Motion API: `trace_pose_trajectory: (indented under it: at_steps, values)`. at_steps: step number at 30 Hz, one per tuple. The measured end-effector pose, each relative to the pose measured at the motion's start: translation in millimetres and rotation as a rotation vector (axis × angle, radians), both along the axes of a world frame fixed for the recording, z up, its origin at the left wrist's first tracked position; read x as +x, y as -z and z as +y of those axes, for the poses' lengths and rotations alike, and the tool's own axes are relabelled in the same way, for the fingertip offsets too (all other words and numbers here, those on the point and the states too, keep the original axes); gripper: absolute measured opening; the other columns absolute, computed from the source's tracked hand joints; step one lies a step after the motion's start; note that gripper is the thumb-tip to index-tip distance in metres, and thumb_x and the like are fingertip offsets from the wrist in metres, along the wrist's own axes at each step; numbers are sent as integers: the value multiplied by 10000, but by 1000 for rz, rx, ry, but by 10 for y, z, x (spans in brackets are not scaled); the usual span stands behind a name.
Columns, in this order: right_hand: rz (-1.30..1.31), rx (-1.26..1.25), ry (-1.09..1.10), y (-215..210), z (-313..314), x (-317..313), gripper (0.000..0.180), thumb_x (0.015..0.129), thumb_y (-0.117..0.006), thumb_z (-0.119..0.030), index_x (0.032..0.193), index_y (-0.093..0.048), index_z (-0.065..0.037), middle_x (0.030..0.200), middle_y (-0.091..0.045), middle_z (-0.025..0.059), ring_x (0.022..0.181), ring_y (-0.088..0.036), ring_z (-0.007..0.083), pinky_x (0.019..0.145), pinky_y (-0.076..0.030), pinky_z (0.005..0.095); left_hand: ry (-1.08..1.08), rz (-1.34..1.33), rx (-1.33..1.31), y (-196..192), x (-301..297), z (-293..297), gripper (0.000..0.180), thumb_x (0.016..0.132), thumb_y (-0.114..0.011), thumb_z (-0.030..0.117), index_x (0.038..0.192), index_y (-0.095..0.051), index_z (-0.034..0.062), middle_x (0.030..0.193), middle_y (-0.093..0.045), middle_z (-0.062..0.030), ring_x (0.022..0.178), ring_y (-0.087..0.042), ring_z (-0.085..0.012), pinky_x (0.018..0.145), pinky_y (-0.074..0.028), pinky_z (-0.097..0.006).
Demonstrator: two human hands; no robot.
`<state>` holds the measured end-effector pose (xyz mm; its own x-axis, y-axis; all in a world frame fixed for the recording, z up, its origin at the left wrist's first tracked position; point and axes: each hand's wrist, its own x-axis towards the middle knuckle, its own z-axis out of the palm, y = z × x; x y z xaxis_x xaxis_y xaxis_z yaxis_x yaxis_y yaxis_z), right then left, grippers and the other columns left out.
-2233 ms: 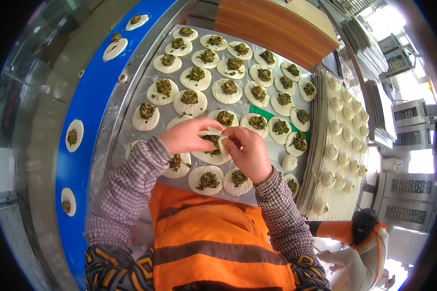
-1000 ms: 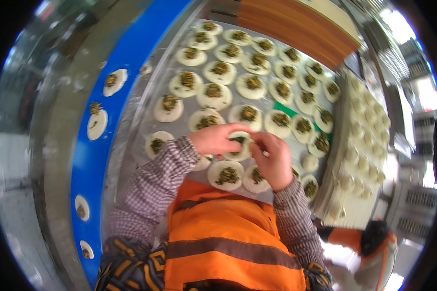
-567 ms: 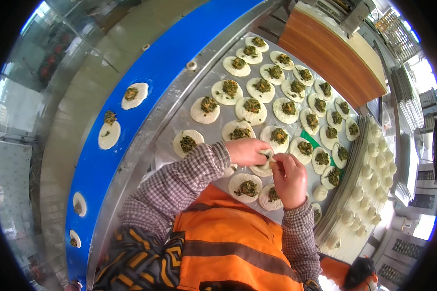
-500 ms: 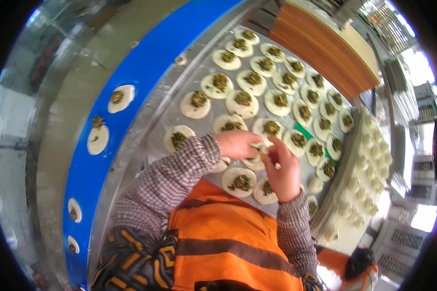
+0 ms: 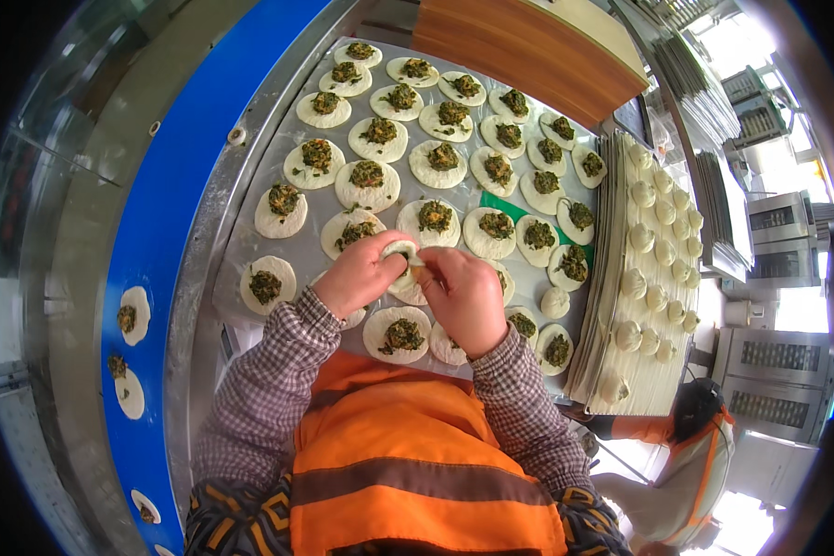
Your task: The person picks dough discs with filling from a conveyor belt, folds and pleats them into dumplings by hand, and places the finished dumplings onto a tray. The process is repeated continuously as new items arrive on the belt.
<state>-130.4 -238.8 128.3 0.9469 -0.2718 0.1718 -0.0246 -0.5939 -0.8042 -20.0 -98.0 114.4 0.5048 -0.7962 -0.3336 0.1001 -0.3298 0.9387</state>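
Between my hands is a filled bun wrapper (image 5: 400,248), its pale dough rim partly folded up over dark green filling. My left hand (image 5: 360,273) curls round it from the left. From the right, my right hand (image 5: 468,295) pinches the dough edge with thumb and forefinger. Both hands are above a metal table laid with several flat dough rounds, each topped with chopped green filling. One such round (image 5: 397,335) lies just below my hands, another (image 5: 428,222) just beyond them. A closed bun (image 5: 555,303) sits on the table to the right.
A stack of trays (image 5: 625,375) at the right carries several closed buns. A blue conveyor belt (image 5: 148,269) runs along the left with a few filled rounds. Behind stands a wooden box (image 5: 528,56); a person (image 5: 681,463) is at the lower right.
The whole view has swung, so the table sits further left and more of the other person shows. Both hands stay on the wrapper, whose raised dough rim now shows more plainly.
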Motion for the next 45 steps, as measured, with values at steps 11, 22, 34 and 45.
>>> trace_pose_trajectory:
  at_steps: [11, 22, 34, 45]
  values:
    - [0, 337, 126, -83, -38, 16, 109, 823, -633, 12, 918, -589, 44, 743, -661, 142, 653, -679, 199, 577, -516, 283, -201, 502, -393, 140, 45, -182, 379, 1003, -426, 311, 1154, -574, -3, 1047, -634, -56, 960, -603, -141, 821, -493, -284]
    - [-41, 330, 111, -32, -64, 44, 169, 784, -685, -18, 941, -626, 5, 736, -601, 112, 576, -582, 199, 540, -471, 287, -382, 62, -143, 296, 1, -201, 609, 972, -358, 580, 934, -630, 36, 768, -595, -6, 680, -513, -42, 594, -421, -194]
    - [-94, 237, 56, 18, -140, -22, 220, 804, -687, -2, 999, -587, 17, 769, -596, 21, 646, -559, 65, 565, -478, 232, -175, 136, -275, 152, -45, -174, 661, 956, -254, 638, 1105, -550, 66, 775, -576, -2, 520, -474, -56, 401, -315, -210]
    - [-249, 151, 96, 53, -121, -73, 226, 771, -667, 5, 984, -592, 3, 760, -586, 65, 644, -606, 181, 567, -490, 270, -192, -134, -332, 125, -105, -215, 642, 960, -344, 600, 1081, -592, 21, 968, -608, -33, 732, -544, -57, 537, -418, -196]
